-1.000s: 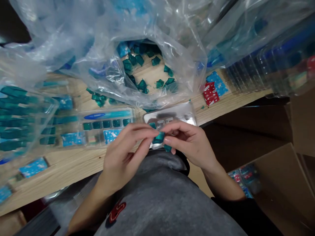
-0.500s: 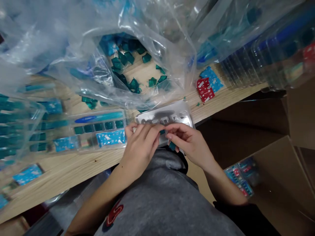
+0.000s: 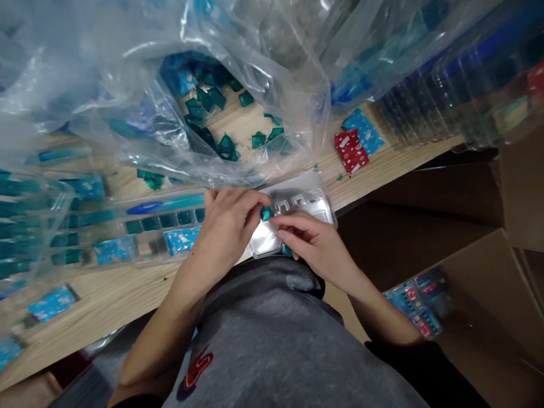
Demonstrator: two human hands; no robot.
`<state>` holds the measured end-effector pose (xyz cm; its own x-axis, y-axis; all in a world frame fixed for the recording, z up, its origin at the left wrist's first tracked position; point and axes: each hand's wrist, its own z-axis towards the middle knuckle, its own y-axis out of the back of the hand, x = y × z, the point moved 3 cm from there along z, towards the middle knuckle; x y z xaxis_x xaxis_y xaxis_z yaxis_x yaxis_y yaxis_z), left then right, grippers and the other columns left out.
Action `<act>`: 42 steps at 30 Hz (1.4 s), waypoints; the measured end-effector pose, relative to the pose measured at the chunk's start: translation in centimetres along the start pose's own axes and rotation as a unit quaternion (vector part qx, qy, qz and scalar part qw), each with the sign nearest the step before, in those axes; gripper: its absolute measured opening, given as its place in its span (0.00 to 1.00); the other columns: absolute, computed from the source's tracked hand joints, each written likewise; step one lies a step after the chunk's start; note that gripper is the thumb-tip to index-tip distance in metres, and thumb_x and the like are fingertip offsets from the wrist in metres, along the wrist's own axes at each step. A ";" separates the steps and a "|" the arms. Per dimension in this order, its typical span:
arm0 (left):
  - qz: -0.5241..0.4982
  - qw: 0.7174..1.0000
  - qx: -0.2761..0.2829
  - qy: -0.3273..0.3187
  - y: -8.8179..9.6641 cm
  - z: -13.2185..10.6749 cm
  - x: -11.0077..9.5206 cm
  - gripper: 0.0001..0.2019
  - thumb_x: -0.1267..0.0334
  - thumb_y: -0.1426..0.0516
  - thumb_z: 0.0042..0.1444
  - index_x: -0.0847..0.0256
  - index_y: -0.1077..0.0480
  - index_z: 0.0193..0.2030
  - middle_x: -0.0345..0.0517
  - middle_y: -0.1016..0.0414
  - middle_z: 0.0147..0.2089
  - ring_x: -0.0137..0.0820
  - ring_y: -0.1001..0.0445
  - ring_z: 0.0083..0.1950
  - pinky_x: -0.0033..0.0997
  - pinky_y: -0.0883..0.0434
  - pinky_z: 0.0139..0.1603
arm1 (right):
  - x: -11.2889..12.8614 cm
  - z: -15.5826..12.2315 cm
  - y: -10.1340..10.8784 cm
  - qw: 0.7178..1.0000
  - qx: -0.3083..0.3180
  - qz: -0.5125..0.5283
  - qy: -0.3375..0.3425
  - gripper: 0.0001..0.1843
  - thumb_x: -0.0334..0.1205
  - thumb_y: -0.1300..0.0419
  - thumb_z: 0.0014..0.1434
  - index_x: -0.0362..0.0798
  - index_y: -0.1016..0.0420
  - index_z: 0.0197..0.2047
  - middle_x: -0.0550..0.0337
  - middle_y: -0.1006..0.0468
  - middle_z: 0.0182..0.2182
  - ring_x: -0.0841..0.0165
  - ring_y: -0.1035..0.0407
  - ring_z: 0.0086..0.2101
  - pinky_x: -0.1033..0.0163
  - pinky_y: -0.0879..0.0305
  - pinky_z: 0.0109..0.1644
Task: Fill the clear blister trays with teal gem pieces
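Observation:
My left hand (image 3: 229, 226) pinches a small teal translucent piece (image 3: 266, 213) between thumb and forefinger over a clear plastic blister tray (image 3: 266, 241). Across from it, my right hand (image 3: 317, 241) brings its fingertips close to that piece. Under the right fingers another teal piece (image 3: 287, 249) shows, partly hidden and apparently held by the curled fingers. Square hollows line the tray's far side. To the left lies a filled tray with a blue pen-like item (image 3: 147, 208), a row of teal squares (image 3: 167, 220) and a blue patterned packet (image 3: 181, 240).
A clear plastic bag (image 3: 293, 107) spreads over the wooden table (image 3: 127, 289), with loose teal pieces (image 3: 208, 99) at its mouth. A red packet (image 3: 351, 151) lies on a blue one (image 3: 369, 135). Stacked trays (image 3: 412, 107) stand right; filled packs (image 3: 419, 306) sit in a cardboard box (image 3: 480, 300).
My left hand has shifted left and up, and the teal piece at its fingertips now shows clearly. My right hand has moved slightly left. More of the tray is uncovered.

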<state>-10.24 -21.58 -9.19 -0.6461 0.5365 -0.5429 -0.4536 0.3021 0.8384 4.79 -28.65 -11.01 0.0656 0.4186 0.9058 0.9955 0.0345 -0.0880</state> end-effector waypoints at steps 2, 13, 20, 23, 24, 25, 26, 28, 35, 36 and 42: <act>-0.011 1.000 0.006 -0.005 0.3 -0.2 -0.3 0.09 0.67 0.49 0.67 0.54 0.29 0.48 0.44 0.22 0.45 0.39 0.27 0.46 0.42 0.38 0.45 | 0.0 0.1 0.1 1.000 -0.002 -0.004 0.001 0.09 0.37 0.39 0.60 0.51 0.18 0.42 0.63 0.26 0.33 0.79 0.36 0.23 0.71 0.37 0.24; -0.092 0.995 -0.020 -0.018 0.7 -1.0 -1.5 0.09 0.67 0.47 0.66 0.56 0.30 0.52 0.45 0.24 0.48 0.35 0.27 0.49 0.38 0.34 0.48 | 1.2 0.6 1.1 0.957 0.016 0.288 0.023 0.13 0.38 0.27 0.51 0.54 0.20 0.41 0.64 0.19 0.41 0.72 0.24 0.42 0.68 0.23 0.44; -0.288 0.957 -0.032 0.003 1.6 -1.5 -3.0 0.13 0.68 0.41 0.62 0.52 0.30 0.52 0.39 0.24 0.46 0.27 0.26 0.47 0.27 0.29 0.48 | 2.3 0.2 0.5 0.968 -0.024 0.232 0.092 0.09 0.33 0.32 0.56 0.57 0.19 0.40 0.69 0.17 0.36 0.75 0.22 0.34 0.68 0.22 0.41; -0.316 0.948 -0.030 0.024 1.4 -1.4 -3.2 0.12 0.67 0.39 0.61 0.53 0.29 0.51 0.39 0.24 0.45 0.26 0.25 0.45 0.26 0.28 0.47 | 2.8 -0.2 0.5 0.978 -0.052 0.175 0.104 0.10 0.32 0.32 0.56 0.56 0.18 0.40 0.69 0.17 0.34 0.75 0.22 0.34 0.69 0.22 0.40; -0.327 0.944 -0.033 0.040 1.3 -1.3 -3.1 0.11 0.66 0.39 0.61 0.53 0.29 0.50 0.39 0.24 0.43 0.26 0.25 0.44 0.26 0.28 0.45 | 2.9 -0.3 0.6 0.980 -0.061 0.156 0.107 0.10 0.32 0.33 0.56 0.55 0.18 0.40 0.68 0.17 0.34 0.75 0.22 0.34 0.69 0.22 0.40; -0.338 0.938 -0.038 0.058 1.3 -1.2 -3.0 0.09 0.66 0.40 0.61 0.53 0.28 0.48 0.38 0.24 0.42 0.26 0.24 0.41 0.26 0.27 0.44 | 2.9 -0.4 0.7 0.982 -0.068 0.137 0.109 0.09 0.33 0.33 0.57 0.55 0.18 0.41 0.68 0.17 0.34 0.75 0.22 0.34 0.69 0.22 0.40; -0.348 0.933 -0.044 0.074 1.3 -1.2 -2.9 0.08 0.66 0.40 0.61 0.53 0.28 0.47 0.38 0.24 0.41 0.26 0.24 0.40 0.27 0.27 0.42 | 2.9 -0.6 0.7 0.984 -0.071 0.117 0.111 0.08 0.33 0.34 0.58 0.54 0.18 0.41 0.67 0.17 0.34 0.74 0.22 0.33 0.69 0.23 0.40; -0.351 0.931 -0.050 0.089 1.4 -1.1 -2.7 0.06 0.64 0.40 0.62 0.54 0.28 0.45 0.38 0.23 0.39 0.27 0.24 0.38 0.27 0.26 0.39 | 3.0 -0.8 0.9 0.987 -0.066 0.085 0.121 0.08 0.35 0.36 0.60 0.53 0.19 0.42 0.66 0.16 0.36 0.74 0.22 0.34 0.68 0.23 0.42; -0.065 0.990 -0.080 -0.096 1.4 -1.7 -3.8 0.12 0.71 0.44 0.64 0.60 0.33 0.53 0.46 0.24 0.46 0.31 0.25 0.47 0.32 0.26 0.49 | 2.9 -0.8 1.7 0.983 -0.045 -0.072 0.161 0.15 0.37 0.32 0.57 0.51 0.22 0.49 0.64 0.17 0.38 0.73 0.23 0.36 0.69 0.26 0.43; -0.038 0.988 -0.085 -0.120 1.2 -1.8 -3.9 0.12 0.72 0.43 0.63 0.63 0.33 0.53 0.49 0.24 0.46 0.32 0.26 0.47 0.33 0.27 0.50 | 2.8 -0.7 1.8 0.979 -0.041 -0.109 0.165 0.14 0.37 0.33 0.59 0.50 0.22 0.49 0.63 0.17 0.38 0.73 0.23 0.36 0.69 0.26 0.42; 0.105 0.968 -0.091 -0.208 -0.2 -2.0 -4.0 0.10 0.72 0.47 0.64 0.70 0.32 0.51 0.57 0.23 0.44 0.39 0.27 0.45 0.39 0.27 0.46 | 2.1 -0.1 2.0 0.967 0.003 -0.180 0.178 0.11 0.34 0.39 0.63 0.48 0.22 0.49 0.60 0.17 0.45 0.71 0.22 0.43 0.69 0.27 0.44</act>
<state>-8.79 -25.34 -7.32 -0.4507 0.8531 -0.2628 -0.4638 0.0277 0.8855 6.91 -27.77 -9.20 -0.2658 0.0399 0.9632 0.9577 0.1249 0.2591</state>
